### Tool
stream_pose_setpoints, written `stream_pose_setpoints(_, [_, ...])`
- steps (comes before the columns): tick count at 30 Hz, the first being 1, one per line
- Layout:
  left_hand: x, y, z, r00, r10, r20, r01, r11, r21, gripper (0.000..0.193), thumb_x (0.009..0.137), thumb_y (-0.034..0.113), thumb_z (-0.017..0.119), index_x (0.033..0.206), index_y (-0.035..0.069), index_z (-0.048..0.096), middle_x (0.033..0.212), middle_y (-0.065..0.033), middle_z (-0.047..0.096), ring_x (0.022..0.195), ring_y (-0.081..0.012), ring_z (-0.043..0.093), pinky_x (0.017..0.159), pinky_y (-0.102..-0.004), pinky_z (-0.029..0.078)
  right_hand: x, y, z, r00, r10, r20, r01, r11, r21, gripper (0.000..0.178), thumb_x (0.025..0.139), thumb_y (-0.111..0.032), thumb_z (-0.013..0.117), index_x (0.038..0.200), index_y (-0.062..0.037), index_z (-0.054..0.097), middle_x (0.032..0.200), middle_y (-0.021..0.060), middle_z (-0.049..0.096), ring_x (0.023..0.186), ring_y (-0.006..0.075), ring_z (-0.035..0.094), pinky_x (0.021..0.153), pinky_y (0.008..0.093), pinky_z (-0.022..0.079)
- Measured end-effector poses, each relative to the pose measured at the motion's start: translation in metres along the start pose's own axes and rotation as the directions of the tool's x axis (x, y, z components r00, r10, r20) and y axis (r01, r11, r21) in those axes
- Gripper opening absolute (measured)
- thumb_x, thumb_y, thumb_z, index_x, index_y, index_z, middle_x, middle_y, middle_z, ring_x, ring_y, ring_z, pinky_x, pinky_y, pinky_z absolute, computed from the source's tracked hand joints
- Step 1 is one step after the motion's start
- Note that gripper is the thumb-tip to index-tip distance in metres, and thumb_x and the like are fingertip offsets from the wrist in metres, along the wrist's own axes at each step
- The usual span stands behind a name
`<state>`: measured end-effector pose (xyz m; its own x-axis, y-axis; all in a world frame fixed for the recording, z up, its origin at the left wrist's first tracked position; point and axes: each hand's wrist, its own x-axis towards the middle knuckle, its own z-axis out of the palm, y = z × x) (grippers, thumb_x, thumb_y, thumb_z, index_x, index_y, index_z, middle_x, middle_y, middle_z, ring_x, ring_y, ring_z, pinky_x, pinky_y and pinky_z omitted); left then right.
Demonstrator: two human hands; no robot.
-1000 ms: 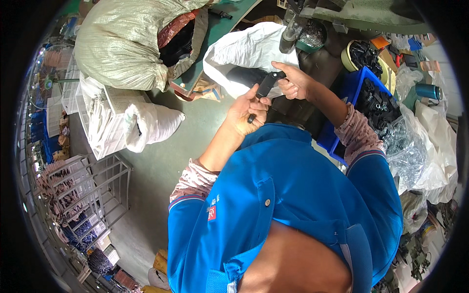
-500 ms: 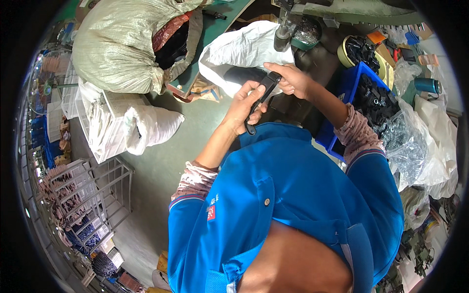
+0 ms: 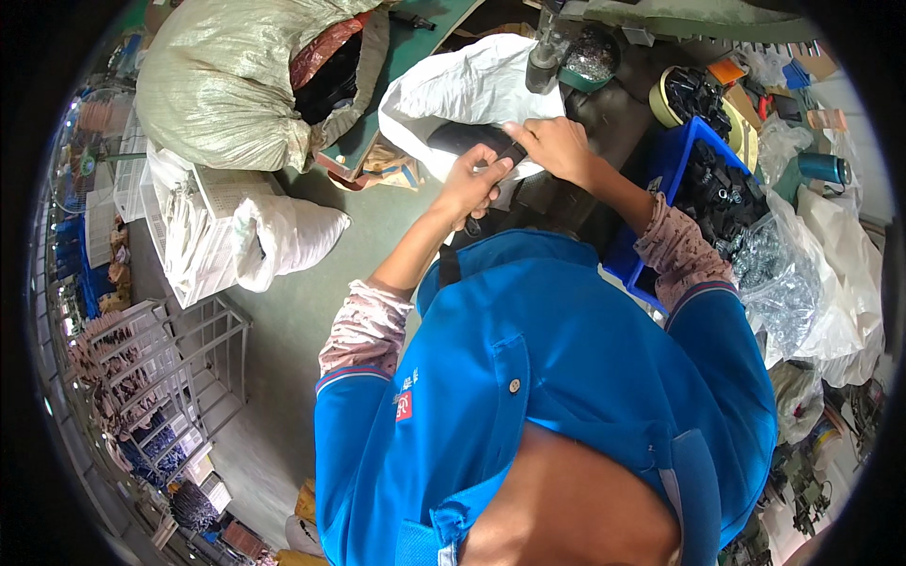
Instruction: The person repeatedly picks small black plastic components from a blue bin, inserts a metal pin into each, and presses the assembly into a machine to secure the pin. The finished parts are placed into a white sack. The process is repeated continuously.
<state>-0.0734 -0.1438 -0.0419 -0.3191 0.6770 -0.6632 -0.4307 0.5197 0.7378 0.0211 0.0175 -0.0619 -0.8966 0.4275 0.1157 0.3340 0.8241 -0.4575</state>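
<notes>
My left hand (image 3: 472, 186) is wrapped round a long, slim black handle-shaped part (image 3: 512, 152), whose lower end sticks out beneath my fingers. At its upper end my right hand (image 3: 557, 147) grips it, the thumb stretched along the top. Much of the part is covered by my fingers. Just beyond my hands lies an opened white woven sack (image 3: 453, 85) with dark contents inside. A metal machine post (image 3: 543, 68) stands at the sack's right side.
On the right, a blue crate (image 3: 703, 132) holds many black parts, beside clear plastic bags (image 3: 779, 274). A round tub (image 3: 663, 99) of black pieces stands behind it. At left are a large bulging sack (image 3: 217, 85), a white crate (image 3: 203, 226) and a metal rack (image 3: 203, 344).
Both hands have shifted slightly, with the black part turned so that less of it shows. My right fingers have closed further over its upper end.
</notes>
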Motion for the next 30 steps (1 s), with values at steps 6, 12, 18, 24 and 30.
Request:
stream_pose_setpoints(6, [-0.032, 0.015, 0.001, 0.982, 0.180, 0.057, -0.187, 0.969, 0.161, 0.022, 0.089, 0.027, 0.063, 0.084, 0.014, 0.046, 0.054, 0.0019, 0.046, 0.037, -0.0041, 0.034, 0.032, -0.0221, 0.022, -0.009, 0.012, -0.017, 0.965, 0.098, 0.242, -0.243, 0.677, 0.695, 0.052, 0.095, -0.043, 0.044, 0.061, -0.0056, 0.056, 0.051, 0.0070, 0.050, 0.044, 0.0176, 0.048, 0.045, 0.0271, 0.035])
stream_pose_setpoints(12, [-0.060, 0.036, 0.009, 0.867, 0.425, 0.260, -0.382, 0.902, -0.199, 0.017, 0.093, 0.019, 0.057, 0.087, 0.009, 0.044, 0.052, 0.0005, 0.043, 0.035, -0.0032, 0.031, 0.031, -0.0199, 0.020, -0.013, -0.025, -0.053, 0.799, -0.291, 0.526, -0.598, -0.297, 0.744, 0.054, 0.098, -0.045, 0.035, 0.053, -0.0140, 0.035, 0.042, -0.0034, 0.031, 0.030, 0.0084, 0.026, 0.035, 0.0231, 0.023])
stream_pose_setpoints(18, [-0.057, 0.031, 0.006, 0.847, 0.480, 0.228, -0.443, 0.875, -0.196, 0.018, 0.093, 0.019, 0.057, 0.087, 0.009, 0.044, 0.052, 0.0002, 0.044, 0.036, -0.0031, 0.032, 0.031, -0.0199, 0.021, -0.009, -0.028, -0.059, 0.736, -0.358, 0.574, -0.675, -0.338, 0.655, 0.051, 0.099, -0.046, 0.034, 0.060, -0.0133, 0.040, 0.049, -0.0047, 0.034, 0.038, 0.0076, 0.034, 0.040, 0.0222, 0.026])
stream_pose_setpoints(24, [-0.043, 0.027, -0.009, 0.878, 0.464, 0.114, -0.477, 0.842, 0.251, 0.023, 0.089, 0.023, 0.063, 0.083, 0.008, 0.047, 0.053, 0.0013, 0.048, 0.045, -0.0044, 0.040, 0.040, -0.0236, 0.029, -0.003, 0.001, -0.038, 0.903, -0.195, 0.382, -0.293, 0.370, 0.882, 0.039, 0.095, -0.039, 0.048, 0.077, -0.0045, 0.051, 0.056, -0.0003, 0.045, 0.050, 0.0123, 0.046, 0.049, 0.0267, 0.035])
stream_pose_setpoints(30, [-0.024, 0.006, -0.021, 0.873, 0.487, 0.005, -0.372, 0.660, 0.653, 0.026, 0.086, 0.025, 0.066, 0.082, 0.010, 0.046, 0.051, 0.0003, 0.045, 0.048, -0.0071, 0.038, 0.045, -0.0276, 0.030, -0.014, -0.011, -0.008, 0.992, -0.088, 0.092, 0.049, 0.931, 0.363, 0.033, 0.088, -0.031, 0.059, 0.083, 0.0011, 0.059, 0.064, 0.0209, 0.059, 0.063, 0.0388, 0.060, 0.058, 0.0430, 0.045])
